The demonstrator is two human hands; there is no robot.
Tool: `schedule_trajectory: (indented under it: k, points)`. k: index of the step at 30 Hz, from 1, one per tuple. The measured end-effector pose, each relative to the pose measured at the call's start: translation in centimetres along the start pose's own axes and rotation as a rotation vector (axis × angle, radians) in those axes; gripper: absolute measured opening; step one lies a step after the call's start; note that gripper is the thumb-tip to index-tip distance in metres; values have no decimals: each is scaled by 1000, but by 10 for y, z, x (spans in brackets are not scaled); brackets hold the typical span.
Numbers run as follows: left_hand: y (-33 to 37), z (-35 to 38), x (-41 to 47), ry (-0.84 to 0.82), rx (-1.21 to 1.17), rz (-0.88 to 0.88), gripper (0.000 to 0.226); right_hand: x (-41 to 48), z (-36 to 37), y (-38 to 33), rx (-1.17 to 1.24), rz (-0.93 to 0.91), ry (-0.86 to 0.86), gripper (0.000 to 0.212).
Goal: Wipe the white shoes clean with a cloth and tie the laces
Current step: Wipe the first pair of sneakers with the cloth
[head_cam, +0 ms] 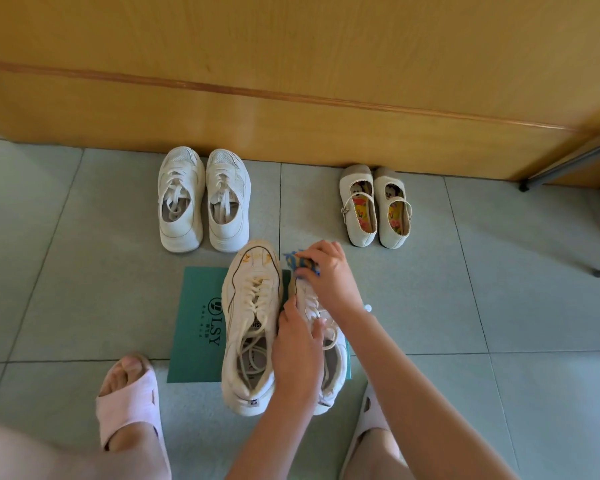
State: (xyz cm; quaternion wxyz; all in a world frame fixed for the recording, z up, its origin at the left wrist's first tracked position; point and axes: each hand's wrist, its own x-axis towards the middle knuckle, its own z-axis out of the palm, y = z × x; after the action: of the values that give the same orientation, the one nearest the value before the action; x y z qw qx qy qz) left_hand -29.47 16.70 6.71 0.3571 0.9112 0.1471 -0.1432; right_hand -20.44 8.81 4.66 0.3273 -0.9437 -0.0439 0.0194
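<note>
- Pink slippers are closest to the lens: left slipper point(132, 403) and right slipper point(371, 420), planted on the grey tile floor point(84, 271) either side of the work area.
- Right hand point(326, 275) has its fingers bunched tight around a blue-and-yellow cloth point(300, 262), so that's a closed pinch with the cloth pressed down at the toe of the right sneaker point(305, 291).
- Left hand point(297, 344) is curled over the same shoe's tongue and laces, clamping it in place. It covers most of the upper, so I can't tell what shape those laces are in.
- That right sneaker runs lengthwise straight away from the person, toe toward the wooden panel point(291, 98), heel toward the camera.
- Left sneaker point(253, 327) sits right up against it, parallel and pointing the same way. It has yellowish-brown marks on the toe cap, and its laces are loose, with the ends dropped into the opening.
- Both sit on a green sheet printed "LSY" point(198, 323), which lies flat on the tiles.
- Farther out, a second pair of white sneakers point(203, 202) is parked toes-first against the panel.
- Off to the right, a pair of beige strap shoes point(374, 206) with floral insoles points the same way.
- One dark metal leg point(568, 164) pokes in at the far right.
</note>
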Motion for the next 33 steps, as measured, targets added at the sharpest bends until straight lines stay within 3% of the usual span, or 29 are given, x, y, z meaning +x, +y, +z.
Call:
schedule_trajectory:
  k: [6,9,21,30,33]
  points:
    - [-1,-2,0,-18,-57,-27,58,12,-11,23,117,305,223,20]
    - [0,-2,0,-30,-82,-42,57,4,-14,32,251,499,229,20]
    - [1,-3,0,-14,-77,-48,52,-24,-15,23,173,411,96,26]
    - [0,-3,-1,-18,-90,-39,55,-44,-26,38,308,647,164,8]
    - [0,-4,-1,-17,-83,-28,55,-43,-19,35,417,715,229,12]
